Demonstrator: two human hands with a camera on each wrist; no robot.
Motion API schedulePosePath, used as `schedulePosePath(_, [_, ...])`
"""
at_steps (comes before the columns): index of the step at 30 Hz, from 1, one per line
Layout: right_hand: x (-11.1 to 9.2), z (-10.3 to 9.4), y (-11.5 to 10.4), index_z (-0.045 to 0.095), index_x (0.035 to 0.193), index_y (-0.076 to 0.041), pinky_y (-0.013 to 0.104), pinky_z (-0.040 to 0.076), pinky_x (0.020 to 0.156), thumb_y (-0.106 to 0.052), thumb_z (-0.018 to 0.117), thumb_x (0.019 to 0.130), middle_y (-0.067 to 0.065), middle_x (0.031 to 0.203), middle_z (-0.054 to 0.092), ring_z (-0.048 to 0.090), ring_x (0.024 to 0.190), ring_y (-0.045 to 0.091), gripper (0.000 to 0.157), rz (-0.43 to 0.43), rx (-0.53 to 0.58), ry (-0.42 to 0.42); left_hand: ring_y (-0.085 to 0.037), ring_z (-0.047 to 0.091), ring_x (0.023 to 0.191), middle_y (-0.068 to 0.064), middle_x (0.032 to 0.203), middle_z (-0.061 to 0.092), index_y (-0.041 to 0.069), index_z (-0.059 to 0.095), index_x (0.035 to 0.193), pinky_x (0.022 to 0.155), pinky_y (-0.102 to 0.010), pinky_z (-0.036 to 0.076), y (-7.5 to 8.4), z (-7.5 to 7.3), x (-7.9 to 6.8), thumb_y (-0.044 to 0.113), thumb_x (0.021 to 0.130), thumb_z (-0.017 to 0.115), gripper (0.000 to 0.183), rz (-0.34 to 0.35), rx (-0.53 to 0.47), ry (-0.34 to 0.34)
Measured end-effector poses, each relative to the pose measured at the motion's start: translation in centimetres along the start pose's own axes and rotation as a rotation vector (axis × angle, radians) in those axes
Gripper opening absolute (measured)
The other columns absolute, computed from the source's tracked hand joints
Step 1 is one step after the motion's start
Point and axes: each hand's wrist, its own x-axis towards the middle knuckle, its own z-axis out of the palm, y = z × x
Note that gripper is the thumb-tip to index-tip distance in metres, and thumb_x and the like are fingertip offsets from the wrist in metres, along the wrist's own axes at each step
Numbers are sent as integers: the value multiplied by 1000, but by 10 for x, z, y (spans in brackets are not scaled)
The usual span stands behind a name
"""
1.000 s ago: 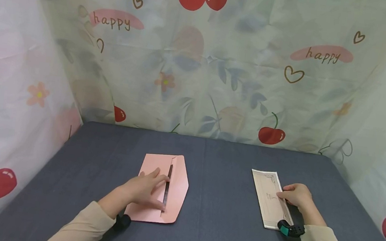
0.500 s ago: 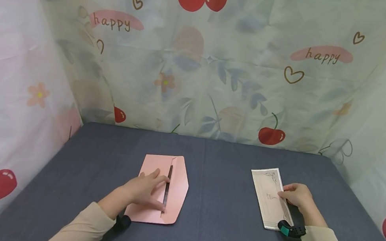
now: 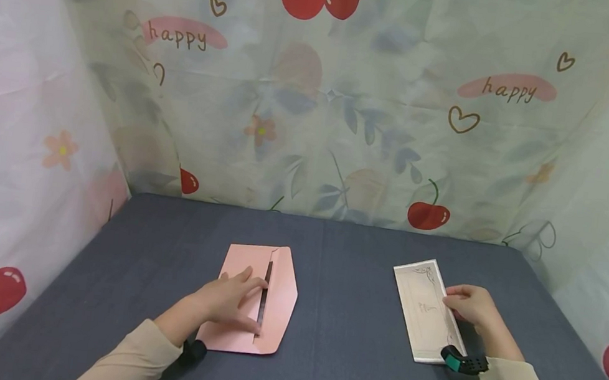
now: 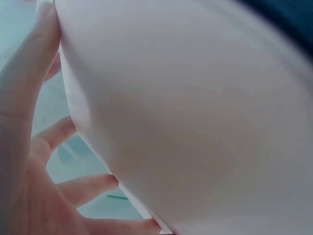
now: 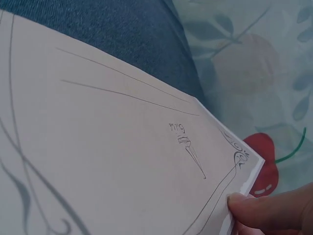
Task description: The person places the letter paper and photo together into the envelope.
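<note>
**Left hand spreading over a pink envelope, right hand pinching a cream card**

The pink envelope is lying on the dark tabletop, left of centre, with its pointed flap facing right and a long dark slot showing beside it. The left hand is resting on it with fingers spread, neither clenching nor visibly pinching; two fingertips are reaching the slot, and in the left wrist view several are touching a pale paper edge. Well apart, on the right, the right hand is grasping the cream card by its right edge, the thumb pressing on top. The card is slanting, its far end leaning left; whether it is all resting on the tabletop, I cannot tell. Scrollwork is decorating its corners. A black band is circling the right wrist, overlapping the card's near corner. Behind, a cherry-patterned cloth is hanging.
</note>
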Motion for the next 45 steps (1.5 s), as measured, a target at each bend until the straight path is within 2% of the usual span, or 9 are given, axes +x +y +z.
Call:
schedulePosePath(5, [-3,0,-5,54,116,13,27,51,63,-11,58,88,27,102,63,60,76,17,37,-23,20,-8,-45,45,127,-23,151,28,27,46,131,111,-59,24,1,-1,-1,61,63,75,81,2,-1,5])
schedulePosePath(8, [3,2,-3,53,117,12,27,52,64,-14,60,88,28,105,63,61,78,18,39,-39,34,-8,-45,45,127,-23,151,28,28,46,130,111,-59,24,2,-1,-1,62,63,75,81,-1,-3,5])
schedulePosePath(13, [37,13,25,56,118,5,21,50,59,-22,62,89,23,108,64,62,81,17,41,-66,23,23,-46,44,127,-23,151,28,28,46,130,110,-59,25,2,-1,-1,62,63,75,80,-6,-1,4])
schedulePosePath(16, [56,20,41,56,119,1,25,53,65,-27,61,90,21,110,64,63,84,17,41,-86,7,37,-46,44,127,-23,151,28,28,45,130,110,-59,25,3,-2,-1,62,63,74,80,-3,6,6])
schedulePosePath(19, [63,25,46,56,120,0,30,54,71,-30,61,90,20,111,64,63,85,18,42,-104,16,39,-45,45,127,-23,150,28,28,45,130,110,-59,25,3,-2,-1,63,64,74,80,0,13,6])
schedulePosePath(36, [67,36,36,57,118,-3,28,55,69,-32,63,89,19,109,65,63,82,16,42,-164,56,37,-46,43,127,-23,151,27,26,44,132,110,-60,24,0,-1,0,61,65,74,81,6,16,-8])
schedulePosePath(45, [58,43,20,58,116,-1,28,55,67,-29,64,88,17,104,67,63,78,14,40,-169,85,13,-46,44,127,-23,151,28,28,45,131,109,-59,26,2,-2,-1,62,64,74,80,1,9,-1])
